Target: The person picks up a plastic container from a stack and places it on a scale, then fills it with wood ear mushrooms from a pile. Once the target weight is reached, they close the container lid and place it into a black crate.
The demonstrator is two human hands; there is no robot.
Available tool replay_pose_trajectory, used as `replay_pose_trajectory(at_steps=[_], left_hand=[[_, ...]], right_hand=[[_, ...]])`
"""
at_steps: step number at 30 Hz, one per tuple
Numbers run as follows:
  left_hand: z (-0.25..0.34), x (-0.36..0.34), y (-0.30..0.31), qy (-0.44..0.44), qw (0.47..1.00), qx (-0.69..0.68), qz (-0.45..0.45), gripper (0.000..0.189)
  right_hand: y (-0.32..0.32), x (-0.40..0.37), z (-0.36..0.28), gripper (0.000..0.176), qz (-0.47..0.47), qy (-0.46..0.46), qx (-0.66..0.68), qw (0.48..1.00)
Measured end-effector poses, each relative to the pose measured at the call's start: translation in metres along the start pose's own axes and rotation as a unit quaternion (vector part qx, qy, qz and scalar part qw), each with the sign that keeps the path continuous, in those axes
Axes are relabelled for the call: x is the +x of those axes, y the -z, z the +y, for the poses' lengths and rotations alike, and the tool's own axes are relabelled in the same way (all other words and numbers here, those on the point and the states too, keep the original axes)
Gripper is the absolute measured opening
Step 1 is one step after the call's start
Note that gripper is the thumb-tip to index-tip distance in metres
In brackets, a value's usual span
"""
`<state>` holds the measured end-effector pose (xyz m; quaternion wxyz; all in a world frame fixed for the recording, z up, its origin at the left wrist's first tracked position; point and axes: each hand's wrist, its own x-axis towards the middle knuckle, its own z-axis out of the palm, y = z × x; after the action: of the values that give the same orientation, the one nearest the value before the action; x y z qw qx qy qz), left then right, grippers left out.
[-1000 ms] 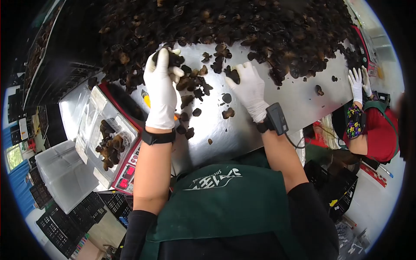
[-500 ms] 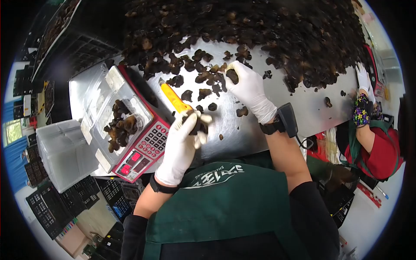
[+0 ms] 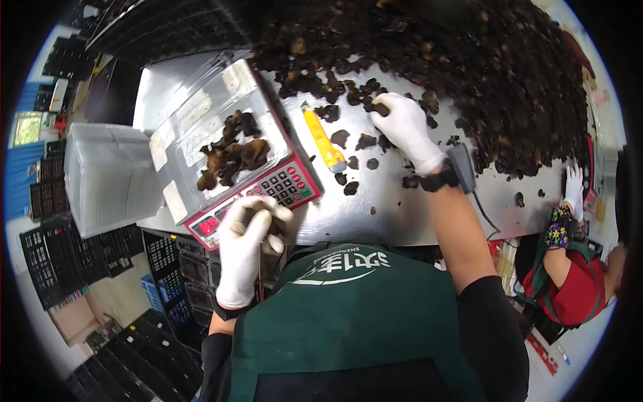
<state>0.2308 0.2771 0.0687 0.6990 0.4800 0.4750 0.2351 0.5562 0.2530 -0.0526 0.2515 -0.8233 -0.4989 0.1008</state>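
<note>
Head view, looking down across a shiny metal table (image 3: 335,218), with a dark green apron (image 3: 375,321) close to the near edge. Clasping crinkled dark brown pieces (image 3: 260,216), fungus-like in look, in the white-gloved left hand (image 3: 244,241), with thumb and fingers curled inward around them; cannot tell how many, being partly hidden by the fingers. Held low by the near corner of a red-framed electronic scale (image 3: 305,175), seemingly to be close to the clear plastic container (image 3: 194,127) on top. Cannot tell whether touching the scale.

Pinching a small dark brown piece (image 3: 380,107) in the white-gloved right hand (image 3: 407,130), with thumb and fingertips brought together on it, at the near fringe of a broad dark brown heap (image 3: 469,53). Probably pinched rather than grasped because of being so small and thin.

Gathered in a loose brown clump (image 3: 234,151) at the container, though hard to tell whether inside or on a lid; likely grouped there to rest wholly over the scale. Laid flat between the scale and the scattered bits, blade pointing towards the heap: a yellow-handled utility knife (image 3: 323,141), apparently put down to leave both hands free. Nested left of the scale, probably to save room: clear plastic boxes (image 3: 110,174). Far to the right, beyond the near scatter: another person's white-gloved hand (image 3: 574,191).
</note>
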Motion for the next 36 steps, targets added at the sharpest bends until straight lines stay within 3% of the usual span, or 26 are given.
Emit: replay_pose_trajectory(at_steps=[3,6,9,11,12,13,14,17,18,20,21,24,27,31,34,36], left_hand=[[0.016,0.015,0.027,-0.162,0.98,0.036,0.11,0.014],[0.025,0.038,0.056,-0.285,0.938,0.08,0.183,0.017],[0.032,0.055,0.068,-0.289,0.894,0.272,0.209,0.026],[0.029,0.068,0.077,-0.338,0.798,0.467,0.175,0.038],[0.029,0.068,0.073,-0.347,0.751,0.537,0.165,0.043],[0.031,0.063,0.064,-0.302,0.733,0.58,0.188,0.048],[0.031,0.065,0.061,-0.339,0.721,0.569,0.203,0.046],[0.04,0.066,0.052,-0.409,0.773,0.43,0.226,0.041],[0.04,0.07,0.049,-0.401,0.816,0.36,0.208,0.038],[0.035,0.075,0.052,-0.368,0.849,0.325,0.198,0.029],[0.031,0.082,0.058,-0.38,0.837,0.325,0.221,0.019],[0.02,0.089,0.073,-0.309,0.878,0.269,0.248,0.014],[0.02,0.087,0.078,-0.356,0.823,0.345,0.279,0.01],[0.023,0.085,0.084,-0.351,0.814,0.37,0.279,0.007],[0.026,0.086,0.094,-0.387,0.762,0.418,0.308,0.007],[0.029,0.084,0.103,-0.356,0.787,0.393,0.315,0.008]], right_hand=[[0.019,0.004,-0.054,0.026,0.021,0.063,0.158,0.985],[0.033,0.008,-0.129,0.027,0.022,0.139,0.329,0.934],[0.023,0.016,-0.173,0.027,-0.046,0.164,0.401,0.9],[0.007,0.023,-0.186,0.028,-0.107,0.162,0.483,0.854],[0.01,0.025,-0.191,0.026,-0.15,0.144,0.448,0.87],[0.006,0.026,-0.194,0.026,-0.143,0.147,0.449,0.87],[-0.001,0.027,-0.197,0.026,-0.134,0.149,0.449,0.87],[-0.016,0.026,-0.206,0.025,-0.086,0.218,0.403,0.884],[-0.019,0.024,-0.21,0.025,-0.081,0.244,0.394,0.882],[-0.028,0.022,-0.216,0.027,-0.063,0.293,0.374,0.878],[-0.038,0.022,-0.216,0.029,-0.055,0.308,0.344,0.885],[-0.045,0.022,-0.218,0.043,-0.095,0.308,0.245,0.914],[-0.038,0.02,-0.217,0.056,-0.064,0.333,0.206,0.918],[-0.047,0.012,-0.22,0.068,-0.018,0.362,0.111,0.925],[-0.037,0.011,-0.231,0.065,0.009,0.372,0.205,0.905],[-0.038,0.008,-0.238,0.058,0.004,0.375,0.21,0.903]])
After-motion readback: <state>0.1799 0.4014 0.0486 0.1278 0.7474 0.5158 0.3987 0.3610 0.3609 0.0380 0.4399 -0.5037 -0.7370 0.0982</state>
